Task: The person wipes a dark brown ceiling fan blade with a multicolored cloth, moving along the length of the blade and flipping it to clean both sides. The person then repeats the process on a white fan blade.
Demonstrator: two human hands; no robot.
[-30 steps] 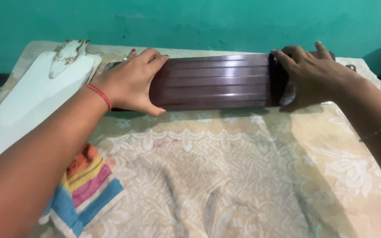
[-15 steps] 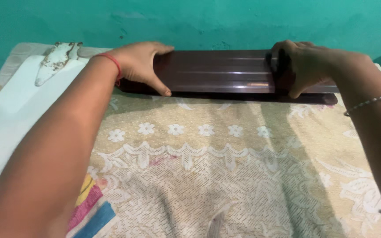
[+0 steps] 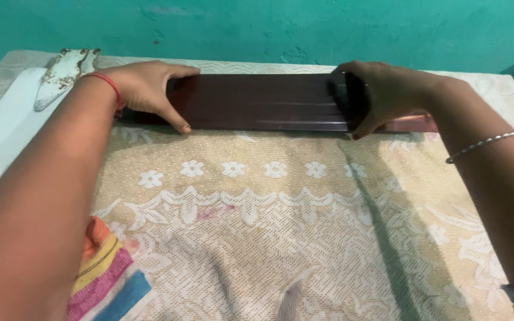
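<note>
A long dark maroon piece (image 3: 263,101) with glossy lengthwise ridges lies across the far side of a beige lace cloth (image 3: 281,238), close to the green wall. My left hand (image 3: 147,89) covers its left end, thumb on the near edge. Wrapped over the right part is my right hand (image 3: 382,95), thumb down at the front edge; something black (image 3: 345,98) shows under its fingers. A short maroon stretch (image 3: 414,123) sticks out past that hand. A red thread circles my left wrist, and a thin silver bracelet my right.
A white padded board (image 3: 1,137) runs along the left edge, with a rusty white metal plate (image 3: 60,77) at its far end. A striped orange, pink and blue cloth (image 3: 105,279) peeks out at the near left. The green wall (image 3: 269,30) stands just behind the table.
Both hands have slid the maroon piece away from me, towards the wall. More of the lace cloth shows in front of it now.
</note>
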